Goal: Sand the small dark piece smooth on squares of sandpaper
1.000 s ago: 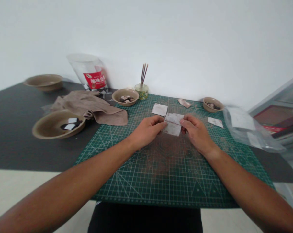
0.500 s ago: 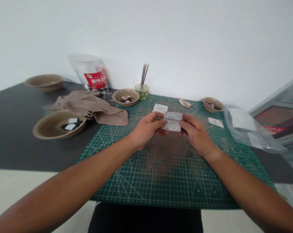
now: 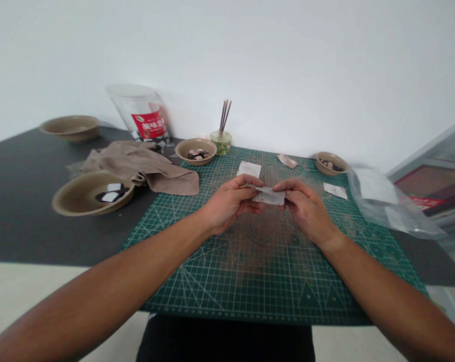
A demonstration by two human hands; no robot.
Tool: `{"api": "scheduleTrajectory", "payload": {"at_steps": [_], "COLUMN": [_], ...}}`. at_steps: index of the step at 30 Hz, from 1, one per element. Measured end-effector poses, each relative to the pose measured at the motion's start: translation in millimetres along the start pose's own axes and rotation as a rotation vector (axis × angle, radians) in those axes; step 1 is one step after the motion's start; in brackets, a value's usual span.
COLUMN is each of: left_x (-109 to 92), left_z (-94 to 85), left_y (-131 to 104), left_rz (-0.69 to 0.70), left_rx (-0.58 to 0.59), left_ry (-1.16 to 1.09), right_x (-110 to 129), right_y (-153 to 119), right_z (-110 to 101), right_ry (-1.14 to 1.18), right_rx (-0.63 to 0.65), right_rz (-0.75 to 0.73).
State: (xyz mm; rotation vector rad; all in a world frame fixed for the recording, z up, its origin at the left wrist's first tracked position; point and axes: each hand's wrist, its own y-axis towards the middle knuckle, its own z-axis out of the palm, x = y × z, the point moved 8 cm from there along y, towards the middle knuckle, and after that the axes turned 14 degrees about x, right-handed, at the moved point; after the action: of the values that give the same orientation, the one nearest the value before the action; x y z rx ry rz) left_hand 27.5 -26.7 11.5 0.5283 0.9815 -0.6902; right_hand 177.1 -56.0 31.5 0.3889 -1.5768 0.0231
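A small whitish paper piece [image 3: 269,196], stained in spots, is held above the green cutting mat [image 3: 265,281]. My left hand [image 3: 231,203] pinches its left end between thumb and fingers. At the right end, my right hand [image 3: 306,208] grips it with the fingertips over its upper edge. Just behind my left hand a white sheet [image 3: 249,169] lies on the mat. Another pale piece [image 3: 335,190] lies to the right of my right hand, and a crumpled one [image 3: 287,161] rests near the back edge.
Bowls with dark and pale bits stand at back centre [image 3: 196,152], back right [image 3: 332,163] and left [image 3: 72,201]. A brown cloth [image 3: 137,163], a clear jar [image 3: 148,120], a reed diffuser [image 3: 221,142] and a plastic bag [image 3: 393,201] lie around the mat. Another bowl [image 3: 71,128] stands far left.
The paper was spread in two panels with a crease across it; now its upper panel is folded over and it looks narrower. My right fingers have moved onto its top edge.
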Motion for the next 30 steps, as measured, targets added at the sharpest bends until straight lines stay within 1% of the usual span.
{"api": "scheduleTrajectory", "payload": {"at_steps": [7, 11, 17, 21, 25, 30], "left_x": [-0.7, -0.6, -3.3, 1.1, 5.9, 6.3], "left_z": [-0.1, -0.7, 5.6, 5.2, 8.0, 12.3], "left_y": [-0.8, -1.1, -0.2, 0.9, 2.0, 0.9], "left_rz": [0.02, 0.014, 0.022, -0.03, -0.083, -0.107], "left_rx": [-0.026, -0.038, 0.037, 0.027, 0.062, 0.083], "left_ry": [0.01, 0.023, -0.002, 0.116, 0.234, 0.346], "right_x": [2.0, 7.0, 15.2, 21.3, 24.7, 23.9], "right_y": [-0.4, -1.8, -4.8, -5.9, -6.5, -7.6], "right_z": [-1.2, -1.2, -2.4, -0.8, 3.2, 11.0], "right_ry": [-0.01, -0.08, -0.216, -0.284, -0.379, -0.423], "right_rx": [-0.017, -0.016, -0.022, 0.003, 0.038, 0.097], "right_rz": [-0.019, -0.039, -0.068, -0.099, -0.1, -0.101]}}
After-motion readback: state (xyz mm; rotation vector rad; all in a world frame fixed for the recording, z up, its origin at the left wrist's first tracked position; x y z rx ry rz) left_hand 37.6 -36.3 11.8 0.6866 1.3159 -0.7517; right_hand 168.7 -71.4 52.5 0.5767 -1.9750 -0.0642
